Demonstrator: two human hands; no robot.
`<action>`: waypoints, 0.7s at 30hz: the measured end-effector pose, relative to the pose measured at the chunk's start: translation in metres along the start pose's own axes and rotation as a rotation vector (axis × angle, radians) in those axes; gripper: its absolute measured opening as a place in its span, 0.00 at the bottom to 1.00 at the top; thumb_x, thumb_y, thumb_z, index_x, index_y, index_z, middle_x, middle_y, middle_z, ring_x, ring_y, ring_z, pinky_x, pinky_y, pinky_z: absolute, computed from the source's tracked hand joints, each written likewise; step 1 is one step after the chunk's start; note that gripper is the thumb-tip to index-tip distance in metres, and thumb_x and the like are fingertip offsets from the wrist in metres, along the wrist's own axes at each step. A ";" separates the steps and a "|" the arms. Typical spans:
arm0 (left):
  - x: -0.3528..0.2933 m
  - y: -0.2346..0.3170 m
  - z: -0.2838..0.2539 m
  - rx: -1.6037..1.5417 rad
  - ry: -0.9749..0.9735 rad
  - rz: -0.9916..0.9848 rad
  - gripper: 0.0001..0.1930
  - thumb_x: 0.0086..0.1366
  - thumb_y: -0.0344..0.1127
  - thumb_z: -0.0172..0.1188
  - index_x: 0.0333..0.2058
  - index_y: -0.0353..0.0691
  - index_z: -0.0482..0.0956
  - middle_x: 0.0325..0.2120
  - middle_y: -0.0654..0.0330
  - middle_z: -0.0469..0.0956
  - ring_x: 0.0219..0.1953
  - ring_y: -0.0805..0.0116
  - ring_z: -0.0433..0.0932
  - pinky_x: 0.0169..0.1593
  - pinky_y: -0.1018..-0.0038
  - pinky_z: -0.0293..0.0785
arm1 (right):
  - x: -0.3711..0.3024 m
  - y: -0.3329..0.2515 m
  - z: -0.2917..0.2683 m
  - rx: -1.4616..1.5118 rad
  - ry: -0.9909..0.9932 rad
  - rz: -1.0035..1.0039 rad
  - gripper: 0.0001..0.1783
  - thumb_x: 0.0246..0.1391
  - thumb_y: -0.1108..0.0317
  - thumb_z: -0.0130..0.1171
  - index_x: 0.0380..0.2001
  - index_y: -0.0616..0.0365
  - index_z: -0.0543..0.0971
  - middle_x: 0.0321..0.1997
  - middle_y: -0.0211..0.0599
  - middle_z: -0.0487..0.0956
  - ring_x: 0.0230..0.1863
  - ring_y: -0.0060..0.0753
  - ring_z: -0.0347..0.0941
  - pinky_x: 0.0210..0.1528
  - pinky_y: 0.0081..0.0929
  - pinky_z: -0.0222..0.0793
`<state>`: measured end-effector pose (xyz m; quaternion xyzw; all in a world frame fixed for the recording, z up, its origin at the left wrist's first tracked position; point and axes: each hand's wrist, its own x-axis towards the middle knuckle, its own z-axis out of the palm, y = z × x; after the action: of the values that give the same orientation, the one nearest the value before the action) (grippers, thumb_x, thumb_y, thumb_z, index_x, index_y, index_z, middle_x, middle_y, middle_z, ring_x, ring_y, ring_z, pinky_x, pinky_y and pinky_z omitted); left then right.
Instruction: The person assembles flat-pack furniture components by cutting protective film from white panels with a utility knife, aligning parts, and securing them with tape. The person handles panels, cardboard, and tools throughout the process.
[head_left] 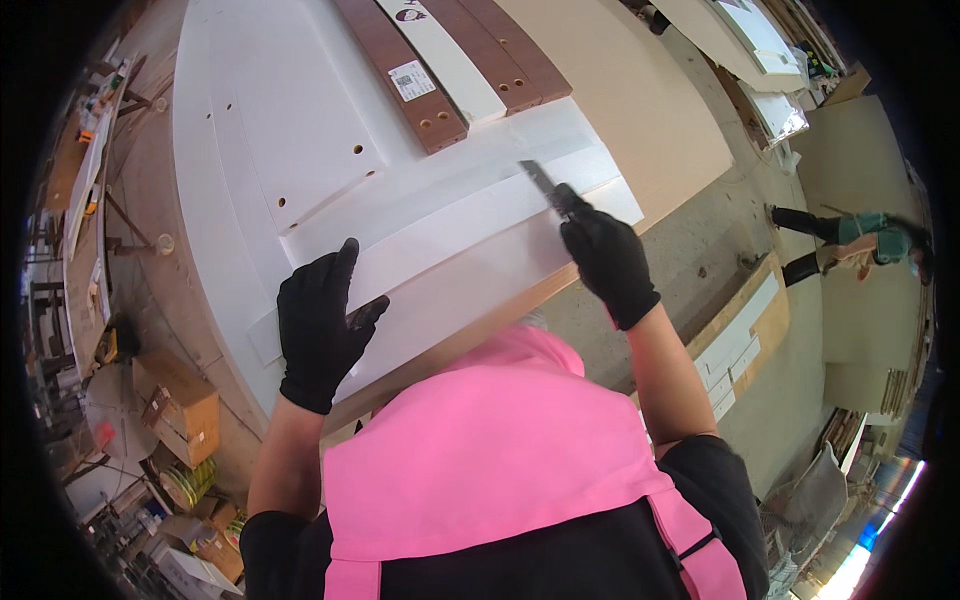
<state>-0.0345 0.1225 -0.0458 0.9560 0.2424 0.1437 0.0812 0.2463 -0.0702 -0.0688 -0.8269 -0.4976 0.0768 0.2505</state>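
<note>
My right hand (pixel 608 255), in a black glove, is closed round a utility knife (pixel 543 182). Its blade is out and points away to the upper left, over the near right part of the white panels. My left hand (pixel 320 325), also gloved in black, rests with fingers stretched and thumb apart on the left end of a long white strip (pixel 450 215). This strip lies along the near side of the work surface. Whether the blade touches it I cannot tell.
Beyond lie a white panel with drilled holes (pixel 300 130), a brown board with a label (pixel 395 65), a white board (pixel 455 65) and another brown board (pixel 510 60). A cardboard box (pixel 178 405) stands at left. Another person (pixel 860 245) is at the right.
</note>
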 end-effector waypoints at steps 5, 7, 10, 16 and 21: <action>-0.001 -0.002 0.000 0.010 0.020 0.023 0.35 0.52 0.43 0.69 0.58 0.39 0.70 0.42 0.56 0.75 0.40 0.60 0.72 0.46 0.65 0.67 | -0.002 -0.054 0.028 -0.076 -0.031 -0.196 0.26 0.57 0.64 0.49 0.61 0.48 0.68 0.26 0.37 0.75 0.23 0.40 0.74 0.25 0.40 0.72; -0.002 -0.004 0.000 -0.003 0.018 0.015 0.35 0.52 0.42 0.69 0.58 0.39 0.69 0.42 0.57 0.75 0.39 0.60 0.72 0.46 0.66 0.66 | 0.005 -0.059 0.025 -0.126 -0.048 -0.225 0.29 0.56 0.65 0.50 0.63 0.48 0.66 0.25 0.37 0.75 0.22 0.38 0.74 0.23 0.38 0.71; -0.003 -0.005 0.002 -0.025 0.039 0.011 0.35 0.51 0.42 0.69 0.58 0.39 0.69 0.40 0.58 0.75 0.40 0.61 0.72 0.46 0.66 0.66 | 0.009 -0.059 0.017 -0.190 0.056 -0.085 0.32 0.54 0.67 0.51 0.65 0.47 0.63 0.20 0.36 0.73 0.20 0.38 0.73 0.21 0.36 0.71; -0.004 -0.008 0.000 -0.088 -0.038 -0.039 0.37 0.50 0.43 0.70 0.58 0.38 0.68 0.40 0.58 0.74 0.37 0.61 0.71 0.46 0.66 0.67 | -0.001 -0.089 0.038 -0.072 -0.150 -0.307 0.25 0.57 0.65 0.51 0.60 0.50 0.68 0.23 0.35 0.73 0.24 0.40 0.74 0.25 0.39 0.71; -0.003 -0.016 -0.016 -0.149 -0.097 0.022 0.38 0.48 0.40 0.71 0.59 0.40 0.67 0.40 0.59 0.74 0.35 0.62 0.70 0.43 0.66 0.66 | 0.005 -0.051 0.022 -0.089 0.043 -0.040 0.25 0.58 0.65 0.51 0.60 0.46 0.70 0.25 0.40 0.76 0.26 0.45 0.74 0.28 0.41 0.70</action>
<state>-0.0494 0.1360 -0.0350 0.9558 0.2165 0.1156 0.1620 0.2008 -0.0391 -0.0626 -0.8286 -0.5113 0.0319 0.2258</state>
